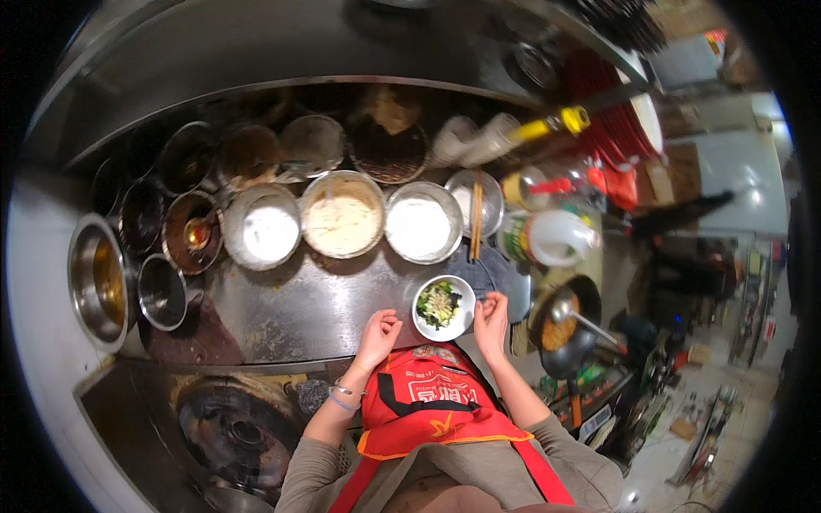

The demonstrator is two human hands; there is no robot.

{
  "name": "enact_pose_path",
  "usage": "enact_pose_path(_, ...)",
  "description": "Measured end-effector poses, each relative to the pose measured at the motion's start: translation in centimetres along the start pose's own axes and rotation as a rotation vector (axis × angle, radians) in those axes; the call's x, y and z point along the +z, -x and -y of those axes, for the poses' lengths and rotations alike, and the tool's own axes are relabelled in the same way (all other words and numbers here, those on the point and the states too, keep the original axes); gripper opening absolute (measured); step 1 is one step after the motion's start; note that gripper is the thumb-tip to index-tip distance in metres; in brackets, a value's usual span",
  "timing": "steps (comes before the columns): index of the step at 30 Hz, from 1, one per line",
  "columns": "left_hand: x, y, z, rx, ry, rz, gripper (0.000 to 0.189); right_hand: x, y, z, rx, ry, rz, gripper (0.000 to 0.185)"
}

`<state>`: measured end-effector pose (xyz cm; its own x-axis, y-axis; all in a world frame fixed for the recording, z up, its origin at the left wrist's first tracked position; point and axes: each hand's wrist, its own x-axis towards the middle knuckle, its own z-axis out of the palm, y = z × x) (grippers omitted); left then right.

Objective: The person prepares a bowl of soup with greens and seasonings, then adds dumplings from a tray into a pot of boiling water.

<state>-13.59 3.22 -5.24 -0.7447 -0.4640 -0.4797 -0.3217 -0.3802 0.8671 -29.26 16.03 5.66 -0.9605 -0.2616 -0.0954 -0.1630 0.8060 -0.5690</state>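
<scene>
A white bowl (471,308) stands near the front edge of the steel counter (308,308), holding chopped greens, something dark and a pale seasoning. Just right of its rim is my right hand (491,324), fingers curled; whether it touches the bowl I cannot tell. My left hand (380,336) hovers to the bowl's left, apart from it, with bent fingers and nothing in them. Behind the bowl stand a round container of white powder (418,227), one of beige paste (343,218) and another with white contents (270,227). Wooden chopsticks (476,215) lie across a metal bowl (494,199).
At the left are a steel basin (96,282) and several dark pots, one with a ladle (197,233). A plastic jug (555,238) lies right of the chopsticks. A wok (564,359) with food and a ladle is at the right; a blackened burner (237,429) is front left.
</scene>
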Motion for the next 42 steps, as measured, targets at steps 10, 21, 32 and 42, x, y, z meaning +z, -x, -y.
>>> enact_pose_path(10,4.1,-2.6,0.2,-0.090,-0.159,0.087,0.029,5.1,3.7,-8.3,0.576,-0.595,0.436,0.018)
enact_pose_path(21,10.6,8.2,-5.3,-0.071,0.260,0.623,0.064,-10.4,12.3,-11.9,0.350,-0.780,0.458,0.024)
enact_pose_path(32,35.9,21.6,-4.2,-0.255,0.258,0.915,0.062,-34.8,28.7,-29.1,0.280,-1.115,-0.194,0.022)
enact_pose_path(42,51.7,25.9,-6.3,-0.408,0.114,1.058,0.061,-41.7,36.4,-38.7,0.571,-0.425,-0.959,0.012)
